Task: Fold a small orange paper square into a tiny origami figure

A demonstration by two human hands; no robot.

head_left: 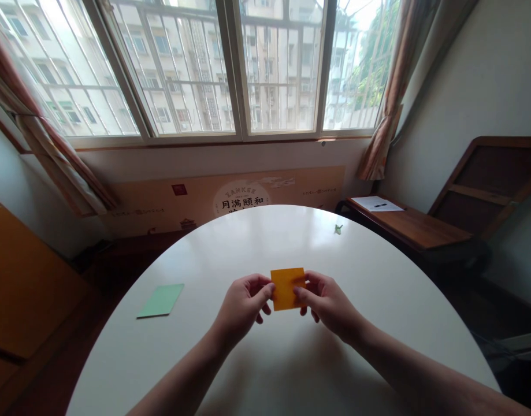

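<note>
A square of orange paper [285, 282] is held up above the white round table [248, 242]. My left hand [247, 299] pinches its left edge between thumb and fingers. On the right edge, my right hand [326, 297] grips it, the thumb lying over the front and the fingers behind. The paper looks flat, without visible folds. A stack of light green paper squares [161, 300] lies on the table to the left of my left hand. Farther off, toward the table's back right, sits a small folded green paper piece [338, 229].
Beyond the table stand a barred window [274, 75] and a long printed box panel [300, 185]. To the right is a wooden chair [434, 228] with white paper [369, 203] and a pen [380, 205] on its surface. An orange-brown cabinet [22, 289] is at the left.
</note>
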